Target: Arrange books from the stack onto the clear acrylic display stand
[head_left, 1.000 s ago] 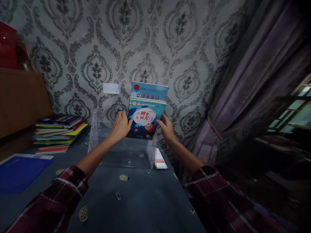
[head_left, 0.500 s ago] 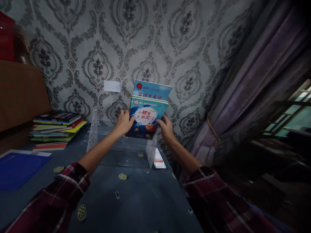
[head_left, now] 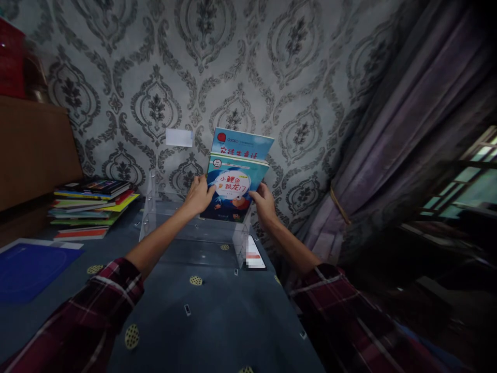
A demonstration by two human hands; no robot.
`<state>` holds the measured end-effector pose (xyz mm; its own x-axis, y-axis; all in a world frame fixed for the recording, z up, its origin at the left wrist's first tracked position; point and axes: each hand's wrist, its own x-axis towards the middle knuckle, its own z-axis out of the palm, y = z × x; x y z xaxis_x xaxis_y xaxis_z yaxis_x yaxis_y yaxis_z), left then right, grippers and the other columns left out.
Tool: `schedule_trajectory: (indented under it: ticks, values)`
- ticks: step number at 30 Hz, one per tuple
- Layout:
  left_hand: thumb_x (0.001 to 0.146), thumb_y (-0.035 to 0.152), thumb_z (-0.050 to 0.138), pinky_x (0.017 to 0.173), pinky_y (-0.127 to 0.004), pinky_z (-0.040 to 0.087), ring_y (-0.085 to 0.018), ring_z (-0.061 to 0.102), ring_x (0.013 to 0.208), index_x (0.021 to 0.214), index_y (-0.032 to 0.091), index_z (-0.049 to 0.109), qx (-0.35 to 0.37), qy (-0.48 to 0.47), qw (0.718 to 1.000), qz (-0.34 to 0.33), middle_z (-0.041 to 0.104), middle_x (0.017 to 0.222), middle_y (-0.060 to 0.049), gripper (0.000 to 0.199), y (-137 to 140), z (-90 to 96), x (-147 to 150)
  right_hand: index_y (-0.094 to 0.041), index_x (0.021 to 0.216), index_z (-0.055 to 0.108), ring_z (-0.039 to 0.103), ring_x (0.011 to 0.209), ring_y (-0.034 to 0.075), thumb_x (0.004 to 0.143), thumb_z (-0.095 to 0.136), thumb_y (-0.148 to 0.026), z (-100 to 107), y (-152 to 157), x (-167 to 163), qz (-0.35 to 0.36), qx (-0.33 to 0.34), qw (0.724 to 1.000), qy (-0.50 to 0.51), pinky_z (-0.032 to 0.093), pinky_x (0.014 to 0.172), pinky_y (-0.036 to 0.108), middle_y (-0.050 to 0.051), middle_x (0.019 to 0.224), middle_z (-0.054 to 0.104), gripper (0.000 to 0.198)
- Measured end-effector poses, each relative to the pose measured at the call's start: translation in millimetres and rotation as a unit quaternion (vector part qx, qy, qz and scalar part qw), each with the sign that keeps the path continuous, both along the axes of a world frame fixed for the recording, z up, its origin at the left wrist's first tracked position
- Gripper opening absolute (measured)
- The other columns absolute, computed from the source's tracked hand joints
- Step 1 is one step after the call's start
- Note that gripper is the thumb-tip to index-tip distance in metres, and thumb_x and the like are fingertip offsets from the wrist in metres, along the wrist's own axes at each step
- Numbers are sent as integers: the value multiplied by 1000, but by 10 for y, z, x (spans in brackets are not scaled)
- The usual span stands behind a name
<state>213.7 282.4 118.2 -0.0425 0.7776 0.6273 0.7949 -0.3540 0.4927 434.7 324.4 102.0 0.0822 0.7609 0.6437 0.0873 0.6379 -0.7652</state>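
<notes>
Between my two hands is a blue picture book [head_left: 233,199] with red lettering in a white oval on its cover. My left hand [head_left: 200,194] grips its left edge, thumb on the front. On the opposite edge, my right hand [head_left: 264,203] is closed with its thumb on the cover. A taller light-blue book [head_left: 244,144] stands right behind it, its upper part showing above. Both books are at the right part of a clear plastic rack [head_left: 186,254] on the table. The front book's lower edge is by one of the rack's tiers; whether it rests there I cannot tell.
A stack of books [head_left: 93,204] lies at the left, with a blue folder [head_left: 37,269] in front of it. Beside the rack's right end lies a phone [head_left: 256,254]. A patterned wall [head_left: 303,57] rises behind, and a tied curtain [head_left: 337,207] hangs at the right.
Almost nothing differs. The front book and my right hand have shifted very slightly to the left; both hands keep their grip.
</notes>
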Motion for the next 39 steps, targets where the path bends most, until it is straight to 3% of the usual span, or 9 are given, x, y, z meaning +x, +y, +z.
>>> schedule_trajectory:
  ticks: [7, 12, 17, 20, 23, 26, 32, 36, 39]
  values:
    - [96, 29, 51, 113, -49, 43, -32, 54, 131, 141, 6, 44, -3, -2, 1000, -14, 58, 130, -22, 51, -19, -40, -51, -20, 125, 62, 61, 128, 29, 71, 58, -33, -23, -38, -4, 20, 12, 1000, -19, 48, 110, 50, 10, 133, 69, 55]
    - [95, 25, 47, 111, -44, 45, -27, 58, 123, 143, 5, 39, 52, -19, 998, -39, 56, 132, -21, 53, -384, -232, -258, -20, 136, 54, 52, 140, 30, 74, 61, -35, -209, -280, 27, 4, 10, 1000, 1, 40, 118, 52, 14, 149, 57, 65]
    - [98, 23, 40, 101, -41, 52, -24, 62, 112, 129, 17, 52, 52, 5, 996, -67, 62, 117, -12, 34, -1063, -940, -537, -22, 128, 59, 61, 127, 30, 81, 60, -36, -768, -943, 30, -46, -13, 999, -21, 50, 105, 51, 15, 136, 64, 49]
    - [98, 20, 38, 101, -42, 52, -25, 61, 114, 125, 20, 56, -5, 78, 994, -71, 63, 118, -12, 33, -1436, -1464, -732, -24, 92, 70, 70, 91, 26, 83, 57, -34, -1238, -1458, -115, 9, -65, 994, -89, 57, 81, 42, 8, 95, 75, 19]
    - [97, 18, 38, 100, -41, 52, -25, 62, 112, 118, 20, 61, -79, 184, 979, -23, 64, 119, -12, 31, -1641, -1778, -972, -24, 78, 71, 65, 63, 22, 80, 53, -30, -1644, -1890, -364, 116, -164, 972, -124, 52, 59, 33, 3, 68, 70, 19]
    - [98, 18, 38, 98, -37, 52, -25, 62, 110, 112, 19, 63, -128, 200, 970, 46, 65, 115, -12, 29, -1632, -1830, -1221, -22, 74, 71, 61, 56, 19, 77, 52, -28, -1861, -2128, -574, 182, -221, 947, -148, 47, 55, 29, 1, 61, 68, 20]
    - [97, 20, 39, 102, -49, 47, -33, 57, 120, 113, 15, 65, -204, 170, 934, 240, 64, 122, -19, 31, -1514, -1758, -1803, -19, 80, 72, 60, 58, 16, 79, 50, -28, -1857, -2181, -583, 207, -211, 934, -203, 45, 57, 26, 1, 62, 67, 24]
    - [97, 27, 42, 108, -64, 38, -43, 46, 136, 133, 6, 58, -242, 144, 885, 371, 54, 140, -30, 45, -1670, -1781, -2255, -20, 80, 72, 62, 63, 16, 81, 49, -23, -1822, -2161, -505, 218, -158, 930, -251, 46, 62, 26, 1, 67, 67, 23]
    - [98, 35, 40, 107, -73, 34, -48, 44, 139, 134, 1, 58, -275, 118, 852, 430, 52, 143, -35, 53, -1785, -1800, -2540, -20, 80, 72, 60, 61, 15, 81, 48, -21, -1829, -2127, -502, 224, -151, 926, -266, 45, 60, 25, 1, 65, 66, 24]
